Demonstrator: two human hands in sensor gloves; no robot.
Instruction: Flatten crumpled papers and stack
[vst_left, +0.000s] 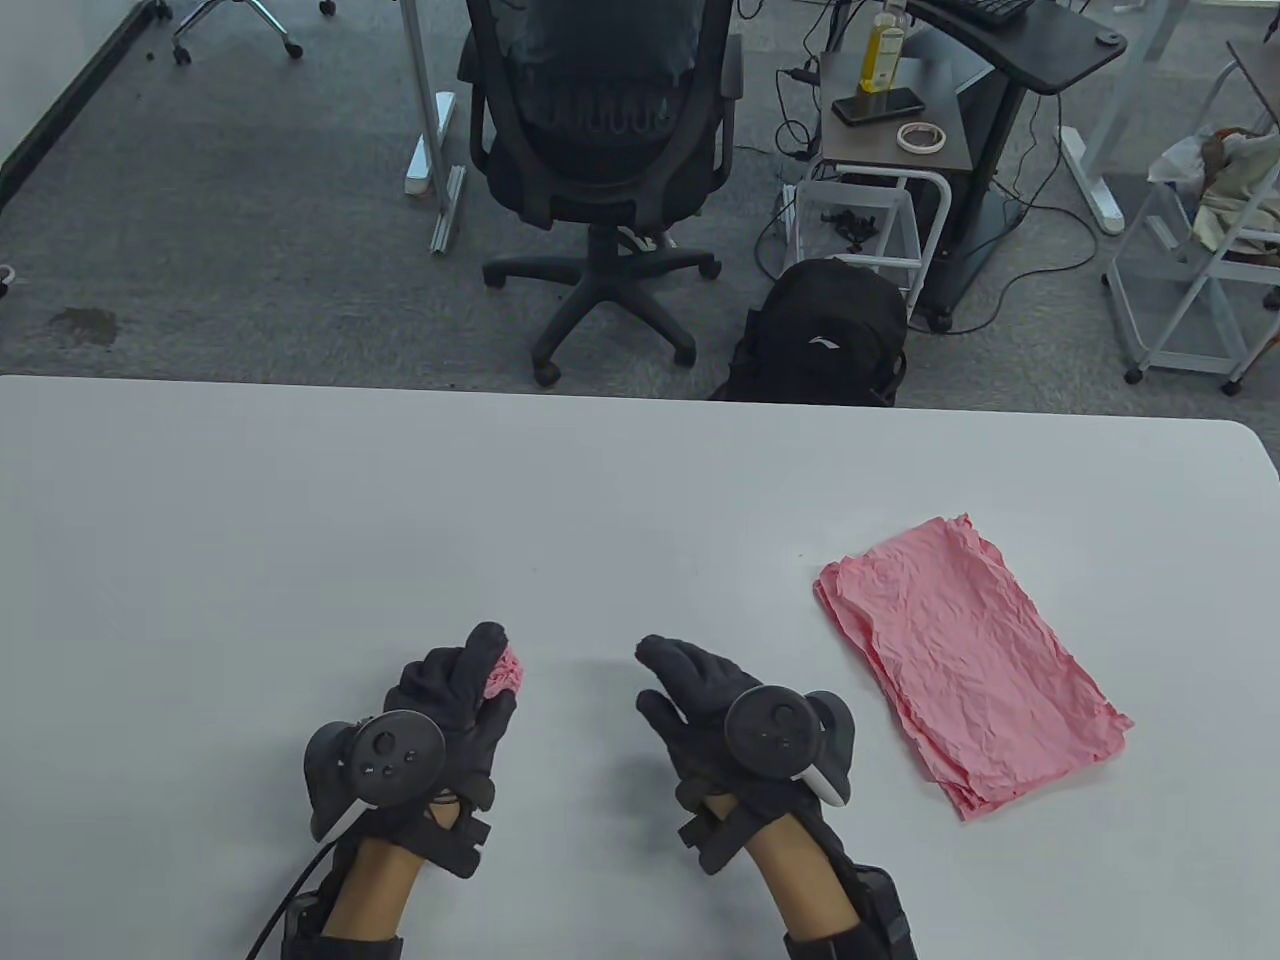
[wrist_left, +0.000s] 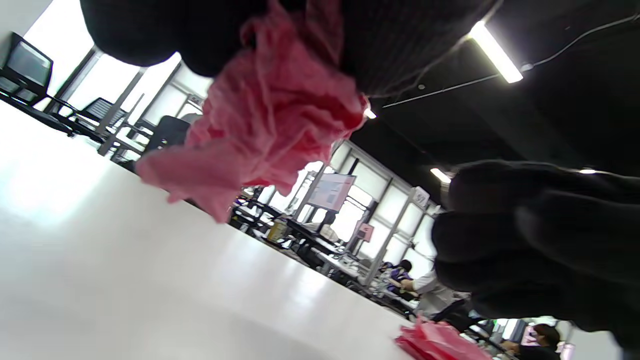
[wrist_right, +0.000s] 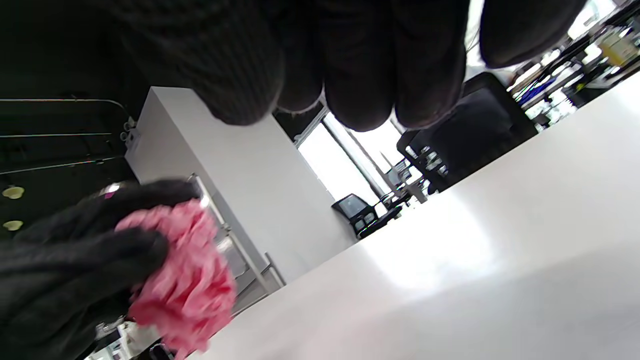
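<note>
My left hand (vst_left: 470, 690) holds a crumpled pink paper ball (vst_left: 503, 676) just above the white table (vst_left: 400, 520), near its front edge. The ball shows large in the left wrist view (wrist_left: 270, 120), gripped by my fingers, and in the right wrist view (wrist_right: 185, 280). My right hand (vst_left: 690, 690) is empty, fingers extended and apart from the ball, a short way to its right; it also shows in the left wrist view (wrist_left: 525, 240). A stack of flattened, wrinkled pink papers (vst_left: 970, 665) lies on the table at the right, and its edge shows in the left wrist view (wrist_left: 435, 342).
Beyond the table's far edge stand a black office chair (vst_left: 605, 150) and a black backpack (vst_left: 825, 335) on the floor. A small side table (vst_left: 890, 110) with a bottle, phone and tape roll stands further back.
</note>
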